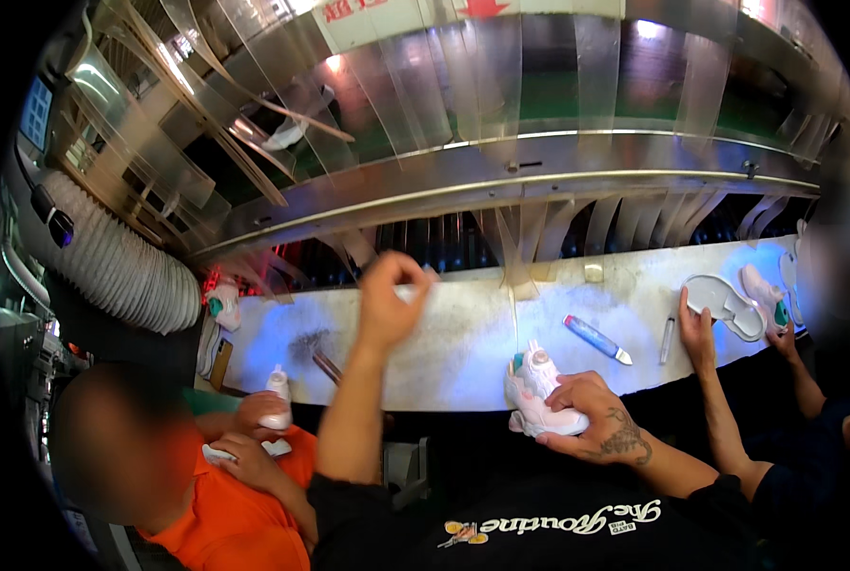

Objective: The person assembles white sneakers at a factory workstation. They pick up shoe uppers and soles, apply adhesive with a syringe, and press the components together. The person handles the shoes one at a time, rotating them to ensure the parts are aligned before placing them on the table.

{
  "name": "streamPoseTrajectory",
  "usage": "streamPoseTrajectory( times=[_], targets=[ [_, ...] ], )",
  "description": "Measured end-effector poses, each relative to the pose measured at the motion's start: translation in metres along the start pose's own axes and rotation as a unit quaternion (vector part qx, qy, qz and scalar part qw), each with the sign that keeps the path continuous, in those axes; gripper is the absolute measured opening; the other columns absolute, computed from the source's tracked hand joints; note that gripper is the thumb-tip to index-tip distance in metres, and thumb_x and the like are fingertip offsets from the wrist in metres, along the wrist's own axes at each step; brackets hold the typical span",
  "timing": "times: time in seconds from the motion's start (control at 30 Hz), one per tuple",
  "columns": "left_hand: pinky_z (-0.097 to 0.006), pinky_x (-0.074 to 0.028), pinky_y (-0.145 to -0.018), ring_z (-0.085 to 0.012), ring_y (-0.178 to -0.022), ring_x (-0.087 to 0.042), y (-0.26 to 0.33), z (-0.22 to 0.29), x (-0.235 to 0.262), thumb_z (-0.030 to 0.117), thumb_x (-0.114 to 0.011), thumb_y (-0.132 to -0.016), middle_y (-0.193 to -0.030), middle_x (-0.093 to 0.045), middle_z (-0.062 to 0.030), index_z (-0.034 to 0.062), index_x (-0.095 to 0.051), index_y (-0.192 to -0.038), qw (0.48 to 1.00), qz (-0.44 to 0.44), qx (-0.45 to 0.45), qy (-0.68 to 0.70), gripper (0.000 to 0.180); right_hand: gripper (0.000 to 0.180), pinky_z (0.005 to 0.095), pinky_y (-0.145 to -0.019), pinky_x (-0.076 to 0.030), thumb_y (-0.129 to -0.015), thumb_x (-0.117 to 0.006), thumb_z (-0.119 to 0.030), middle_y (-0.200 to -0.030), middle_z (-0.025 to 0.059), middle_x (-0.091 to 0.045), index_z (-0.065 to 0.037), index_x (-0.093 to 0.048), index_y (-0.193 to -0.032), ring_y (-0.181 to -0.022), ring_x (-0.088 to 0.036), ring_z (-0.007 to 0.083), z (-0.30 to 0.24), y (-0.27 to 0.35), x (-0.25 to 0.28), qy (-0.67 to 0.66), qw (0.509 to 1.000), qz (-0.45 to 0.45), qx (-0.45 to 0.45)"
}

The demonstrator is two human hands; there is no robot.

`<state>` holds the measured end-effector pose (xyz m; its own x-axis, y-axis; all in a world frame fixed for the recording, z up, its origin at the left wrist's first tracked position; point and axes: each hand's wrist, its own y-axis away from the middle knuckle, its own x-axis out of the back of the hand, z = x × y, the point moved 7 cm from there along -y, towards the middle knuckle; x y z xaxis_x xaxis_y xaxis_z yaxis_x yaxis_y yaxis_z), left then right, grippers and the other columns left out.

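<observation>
My right hand (592,417) is closed around a pale white-pink shoe (539,392) with a green patch at its heel end, held at the table's near edge. My left hand (394,300) is raised over the table (463,366), thumb and fingers curled together in a ring. Something small and pale shows at its fingertips, too blurred to name. Between the shoe and the far edge lies a blue tube (594,338) with a white tip and a red end.
At left, an orange-shirted person (239,495) holds a white shoe (277,398). At right, another person's hand (697,333) grips a grey sole (728,306). A thin marker (668,341) and a dark brown stick (327,368) lie on the table. Clear strips (625,224) hang from a metal rail behind.
</observation>
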<state>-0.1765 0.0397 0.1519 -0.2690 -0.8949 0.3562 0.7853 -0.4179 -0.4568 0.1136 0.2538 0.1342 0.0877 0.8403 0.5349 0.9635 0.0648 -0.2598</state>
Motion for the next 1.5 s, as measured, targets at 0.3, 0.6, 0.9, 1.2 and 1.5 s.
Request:
streamPoseTrajectory(
  times=[0.3, 0.6, 0.9, 1.2, 1.5],
  targets=[
    [-0.054, -0.05, -0.115, -0.0496, -0.131, -0.065, -0.064, -0.31, 0.105, 0.043, -0.07, -0.098, -0.142, -0.069, -0.0297, 0.0014, -0.049, -0.16, 0.835, -0.089, 0.14, -0.525, 0.078, 0.046, 0.0475, -0.109, -0.053, -0.076, -0.101, -0.026, -0.113, 0.0069, -0.075, -0.007, -0.074, -0.108, -0.124, -0.068, 0.0356, -0.002, -0.002, -0.003, -0.044, 0.999, -0.006, 0.0],
    [-0.048, -0.044, -0.122, -0.036, -0.145, -0.058, -0.092, -0.398, 0.096, 0.053, -0.063, -0.102, -0.155, -0.065, -0.0113, 0.0188, -0.068, -0.147, 0.875, 0.037, 0.098, -0.473, 0.057, 0.045, 0.0436, -0.104, -0.056, -0.077, -0.101, -0.031, -0.115, 0.0039, -0.078, -0.008, -0.073, -0.104, -0.127, -0.067, 0.0361, 0.005, -0.01, 0.009, -0.035, 0.998, 0.011, -0.041],
    [-0.048, -0.052, -0.112, -0.0427, -0.134, -0.065, -0.022, -0.254, 0.062, 0.045, -0.074, -0.096, -0.139, -0.072, -0.0223, 0.0098, -0.075, -0.133, 0.827, -0.064, 0.151, -0.538, 0.05, 0.047, 0.0431, -0.101, -0.057, -0.074, -0.103, -0.034, -0.11, 0.0032, -0.077, -0.008, -0.076, -0.103, -0.119, -0.068, 0.0358, 0.004, -0.023, 0.007, -0.002, 0.999, -0.015, -0.031],
    [-0.042, -0.06, -0.089, -0.0361, -0.097, -0.075, -0.165, 0.016, 0.155, 0.017, -0.073, -0.1, -0.109, -0.074, -0.0202, 0.0033, -0.072, -0.13, 0.918, 0.107, -0.019, -0.381, 0.033, 0.048, 0.0438, -0.104, -0.055, -0.072, -0.103, -0.032, -0.111, 0.0066, -0.077, -0.009, -0.077, -0.104, -0.117, -0.067, 0.0344, 0.004, -0.022, 0.006, 0.003, 0.999, -0.001, -0.046],
    [-0.051, -0.055, -0.097, -0.0478, -0.12, -0.068, -0.22, -0.051, 0.232, 0.038, -0.085, -0.091, -0.127, -0.073, -0.0281, 0.0122, -0.073, -0.122, 0.872, 0.119, 0.182, -0.44, 0.042, 0.049, 0.0441, -0.101, -0.056, -0.073, -0.102, -0.033, -0.113, 0.0089, -0.077, -0.007, -0.077, -0.107, -0.117, -0.066, 0.0346, -0.001, -0.019, 0.0, 0.005, 0.999, -0.002, -0.05]
  ],
)
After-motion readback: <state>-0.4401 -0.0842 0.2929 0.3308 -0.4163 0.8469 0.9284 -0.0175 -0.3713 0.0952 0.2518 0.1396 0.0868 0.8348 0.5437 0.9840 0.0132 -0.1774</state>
